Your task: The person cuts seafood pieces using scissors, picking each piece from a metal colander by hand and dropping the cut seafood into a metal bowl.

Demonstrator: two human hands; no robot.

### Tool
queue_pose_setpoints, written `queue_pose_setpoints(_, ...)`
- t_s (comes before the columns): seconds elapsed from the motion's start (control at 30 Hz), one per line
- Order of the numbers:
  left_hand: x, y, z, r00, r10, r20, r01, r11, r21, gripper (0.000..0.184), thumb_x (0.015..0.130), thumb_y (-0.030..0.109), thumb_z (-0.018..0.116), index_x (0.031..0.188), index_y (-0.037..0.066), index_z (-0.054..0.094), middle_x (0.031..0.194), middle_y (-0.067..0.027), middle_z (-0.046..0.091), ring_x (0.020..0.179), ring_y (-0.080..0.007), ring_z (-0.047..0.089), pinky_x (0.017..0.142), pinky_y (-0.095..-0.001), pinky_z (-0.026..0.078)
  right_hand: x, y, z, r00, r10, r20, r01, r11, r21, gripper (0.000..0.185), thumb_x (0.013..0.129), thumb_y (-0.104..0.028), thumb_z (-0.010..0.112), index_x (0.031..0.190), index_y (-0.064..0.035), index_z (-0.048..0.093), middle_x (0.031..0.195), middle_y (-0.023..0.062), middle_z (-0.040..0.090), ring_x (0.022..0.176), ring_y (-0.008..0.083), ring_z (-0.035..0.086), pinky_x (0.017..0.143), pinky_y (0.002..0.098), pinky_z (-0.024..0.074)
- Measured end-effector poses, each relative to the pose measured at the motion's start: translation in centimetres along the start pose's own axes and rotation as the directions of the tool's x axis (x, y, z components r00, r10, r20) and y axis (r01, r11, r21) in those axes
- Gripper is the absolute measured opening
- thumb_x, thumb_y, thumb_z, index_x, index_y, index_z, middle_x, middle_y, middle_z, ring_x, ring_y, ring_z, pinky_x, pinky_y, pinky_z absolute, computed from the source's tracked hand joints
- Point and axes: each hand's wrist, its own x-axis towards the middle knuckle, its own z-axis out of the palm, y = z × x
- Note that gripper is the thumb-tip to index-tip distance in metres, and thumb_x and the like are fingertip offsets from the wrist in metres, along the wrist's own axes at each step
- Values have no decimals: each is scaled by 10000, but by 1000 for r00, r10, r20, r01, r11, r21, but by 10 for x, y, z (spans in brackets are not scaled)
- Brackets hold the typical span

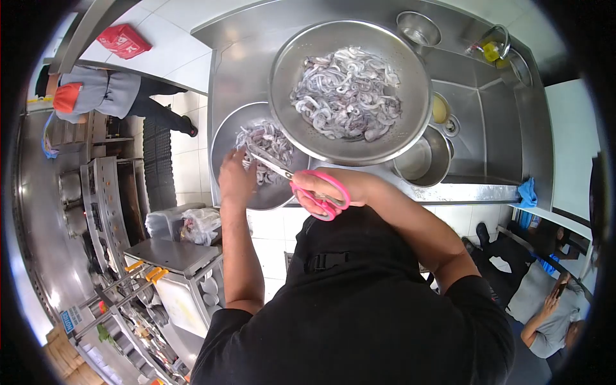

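My right hand (314, 189) is closed around the pink handles of a pair of scissors (273, 164). Their metal blades point left over a smaller steel bowl (221, 138). Grey-white squid pieces (276, 142), with tentacles, lie in that bowl. At its left side, my left hand (237, 176) dips in with fingers curled on the squid near the blade tips; the exact grip is partly hidden. A large steel bowl (410, 83), holding a heap of similar squid (350, 93), overlaps the smaller one on the right.
Right of the bowls is a steel sink (497, 122), with a steel pot (427, 160) by its left side. A small bowl (418, 29) sits behind. A blue cloth (527, 192) hangs at the counter's front edge. One person (119, 93) stands left; another (548, 321) is at right.
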Motion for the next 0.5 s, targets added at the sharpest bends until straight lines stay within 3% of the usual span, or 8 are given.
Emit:
queue_pose_setpoints(0.03, 10, 32, -25, 999, -34, -21, 30, 986, -163, 325, 930, 156, 745, 1229, 30, 739, 1242, -217, 713, 1071, -393, 720, 907, -477, 574, -15, -10, -1, 999, -4, -48, 1, 998, -68, 779, 1065, -749, 359, 680, -97, 541, 595, 21, 533, 484, 123, 509, 470, 273, 395)
queue_pose_setpoints(0.13, 41, 111, -58, 994, -10, -113, -30, 939, -344, 185, 941, 134, 736, 1101, 56, 784, 1084, -165, 748, 911, -357, 744, 805, -470, 578, -59, -32, -9, 978, -141, -152, 123, 985, -120, 705, 1111, -634, 393, 697, -84, 550, 603, 19, 533, 527, 127, 530, 542, 292, 421)
queue_pose_setpoints(0.2, 68, 147, -41, 956, 238, -173, -291, 855, -429, 123, 951, 132, 712, 1022, 84, 800, 1029, -140, 750, 883, -358, 749, 791, -477, 579, -87, -33, -23, 949, -234, -211, 204, 967, -153, 690, 1123, -601, 391, 694, -81, 537, 606, 19, 534, 545, 124, 535, 542, 289, 416)
queue_pose_setpoints(0.27, 100, 185, -14, 914, 405, -8, -392, 880, -269, 168, 954, 147, 677, 1064, 100, 796, 1092, -146, 749, 969, -359, 744, 851, -464, 585, -117, -35, -38, 915, -262, -308, 215, 960, -176, 682, 1123, -596, 389, 701, -81, 535, 611, 19, 532, 552, 123, 529, 540, 289, 407)
queue_pose_setpoints(0.33, 127, 212, 18, 857, 476, 197, -478, 877, -39, 204, 960, 147, 633, 1092, 115, 786, 1171, -146, 738, 1065, -351, 731, 927, -470, 585, -141, -36, -50, 863, -304, -404, 241, 950, -200, 677, 1120, -603, 389, 715, -80, 535, 621, 20, 530, 557, 125, 524, 538, 289, 398)
queue_pose_setpoints(0.43, 157, 220, 69, 771, 498, 397, -593, 789, 161, 288, 976, 107, 604, 1210, 178, 756, 1209, -140, 720, 1136, -331, 708, 996, -464, 564, -173, -43, -55, 772, -338, -538, 268, 941, -206, 678, 1102, -649, 392, 774, -76, 544, 661, 27, 529, 579, 137, 518, 546, 289, 384)
queue_pose_setpoints(0.5, 162, 225, 83, 783, 457, 423, -571, 797, 195, 310, 966, 114, 615, 1231, 196, 753, 1238, -133, 716, 1155, -329, 703, 1001, -461, 562, -187, -37, -58, 723, -358, -591, 298, 933, -201, 679, 1101, -653, 394, 785, -71, 544, 671, 30, 531, 589, 141, 519, 554, 292, 388)
